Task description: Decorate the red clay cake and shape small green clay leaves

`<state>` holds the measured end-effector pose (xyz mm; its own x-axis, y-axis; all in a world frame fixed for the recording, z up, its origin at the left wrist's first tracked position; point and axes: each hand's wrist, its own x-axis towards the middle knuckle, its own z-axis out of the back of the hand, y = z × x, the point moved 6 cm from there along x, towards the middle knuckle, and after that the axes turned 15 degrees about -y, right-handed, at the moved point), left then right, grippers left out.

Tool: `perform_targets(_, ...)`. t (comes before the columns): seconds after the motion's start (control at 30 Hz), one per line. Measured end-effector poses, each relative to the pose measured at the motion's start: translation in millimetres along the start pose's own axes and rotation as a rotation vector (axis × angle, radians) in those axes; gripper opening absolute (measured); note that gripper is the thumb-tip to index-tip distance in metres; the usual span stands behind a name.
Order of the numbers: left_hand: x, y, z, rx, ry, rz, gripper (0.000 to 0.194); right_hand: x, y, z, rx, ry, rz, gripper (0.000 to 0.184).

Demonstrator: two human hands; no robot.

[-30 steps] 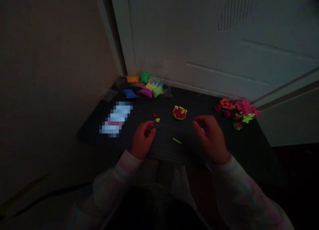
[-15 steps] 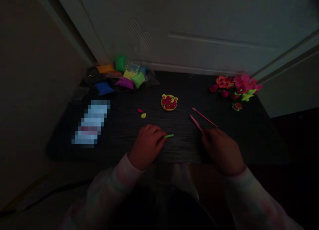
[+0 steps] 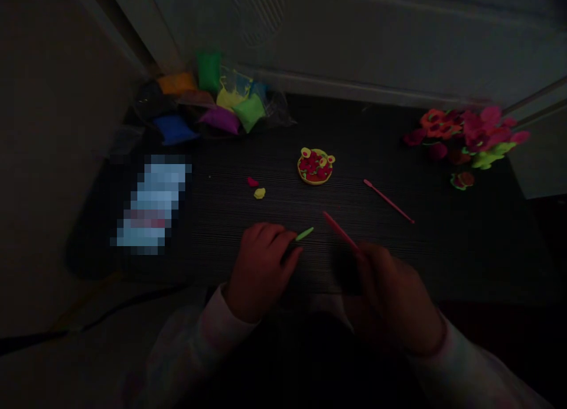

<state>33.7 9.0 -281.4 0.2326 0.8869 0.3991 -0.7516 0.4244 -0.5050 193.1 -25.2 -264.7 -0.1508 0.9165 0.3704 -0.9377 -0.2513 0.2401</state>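
Note:
My left hand (image 3: 263, 267) rests low over the dark table, with a thin light-green strip of modelling clay (image 3: 305, 234) poking out from its fingertips. In my right hand (image 3: 394, 291) is a pink clay modelling knife (image 3: 340, 231), its pointed tip aimed at the green strip but apart from it. Beyond both hands sits a small yellow clay basket (image 3: 315, 182) filled with red clay shapes and yellow flowers. A red clay bit (image 3: 252, 182) and a yellow clay bit (image 3: 259, 193) lie past my left hand.
A second pink tool (image 3: 388, 201) lies right of the basket. Bright clay flowers (image 3: 476, 134) are heaped at the back right, with a small red-green piece (image 3: 462, 180) before them. Coloured clay packets (image 3: 221, 119) lie back left, behind a blurred-out phone-like screen (image 3: 153, 202).
My right hand has brought the pink knife left, nearer the green strip. The strip now tilts upward more in my left hand. The whole view has shifted closer.

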Motion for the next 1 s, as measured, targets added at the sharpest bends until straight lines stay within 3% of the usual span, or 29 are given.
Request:
perform_targets(0.17, -1, 0, 0.6, 0.011, -0.025, -0.006, 0.015, -8, 27, -10, -0.013, 0.043, 0.059, 0.024)
perform_targets(0.63, -2, 1, -0.7, -0.018, -0.027, 0.007, 0.016, -5, 40, -15, -0.141, -0.027, 0.179, 0.024)
perform_targets(1.0, -1, -2, -1.0, 0.027, -0.035, -0.013, 0.015, -6, 47, -21, -0.196, 0.046, 0.245, 0.017)
